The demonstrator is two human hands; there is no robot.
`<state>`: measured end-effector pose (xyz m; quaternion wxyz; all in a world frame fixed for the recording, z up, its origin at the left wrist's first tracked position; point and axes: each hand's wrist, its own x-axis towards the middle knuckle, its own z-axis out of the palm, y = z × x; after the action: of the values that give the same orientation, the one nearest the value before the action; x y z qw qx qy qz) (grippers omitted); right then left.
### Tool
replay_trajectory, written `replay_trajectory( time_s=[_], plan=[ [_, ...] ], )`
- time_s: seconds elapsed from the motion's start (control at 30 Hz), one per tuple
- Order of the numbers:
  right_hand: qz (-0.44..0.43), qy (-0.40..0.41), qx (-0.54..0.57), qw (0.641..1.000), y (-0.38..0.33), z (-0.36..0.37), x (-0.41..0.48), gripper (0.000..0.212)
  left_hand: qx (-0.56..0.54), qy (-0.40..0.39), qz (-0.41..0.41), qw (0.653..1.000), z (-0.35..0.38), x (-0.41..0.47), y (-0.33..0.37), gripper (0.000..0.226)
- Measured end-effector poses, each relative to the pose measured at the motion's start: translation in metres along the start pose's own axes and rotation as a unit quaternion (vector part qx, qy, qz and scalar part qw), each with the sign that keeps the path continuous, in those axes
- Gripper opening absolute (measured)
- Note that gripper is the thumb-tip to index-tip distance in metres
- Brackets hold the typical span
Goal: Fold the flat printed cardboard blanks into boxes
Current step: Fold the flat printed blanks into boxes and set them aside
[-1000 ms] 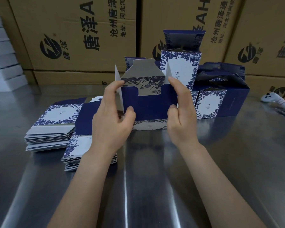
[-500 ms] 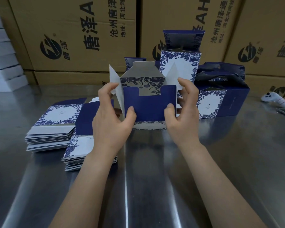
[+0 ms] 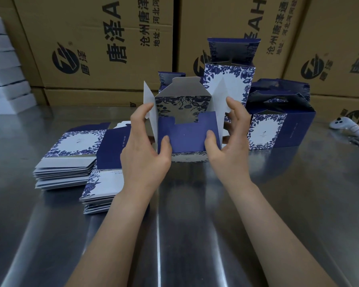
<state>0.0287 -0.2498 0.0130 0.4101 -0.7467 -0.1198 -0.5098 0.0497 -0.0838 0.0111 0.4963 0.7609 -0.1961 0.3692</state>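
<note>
The half-folded box (image 3: 182, 104) stands upright between the grips, base seemingly on the worktop (image 3: 174, 214). Left grip (image 3: 145, 150) and right grip (image 3: 229, 141) each clasp a side: thumbs on the blue front panel (image 3: 188, 135), fingers behind the white side flaps (image 3: 150, 112). Best fold both flaps inward together, keeping corners square.

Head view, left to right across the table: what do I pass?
In order: stack of flat blanks → left hand → half-folded box → right hand → finished box → white controller.
</note>
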Motion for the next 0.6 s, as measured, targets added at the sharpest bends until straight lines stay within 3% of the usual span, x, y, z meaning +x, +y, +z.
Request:
replay_trajectory(
  time_s=[0.43,0.6],
  plan=[
    [0.024,-0.031,0.001,0.999,-0.0043,-0.0027,0.0029,0.079,-0.015,-0.018,0.006,1.0,0.0005,-0.0037,0.0079,0.091],
    [-0.04,-0.055,-0.064,0.996,-0.0024,-0.0069,0.0087,0.076,0.021,-0.026,0.038,0.999,0.0039,-0.006,0.0057,0.076]
  ],
)
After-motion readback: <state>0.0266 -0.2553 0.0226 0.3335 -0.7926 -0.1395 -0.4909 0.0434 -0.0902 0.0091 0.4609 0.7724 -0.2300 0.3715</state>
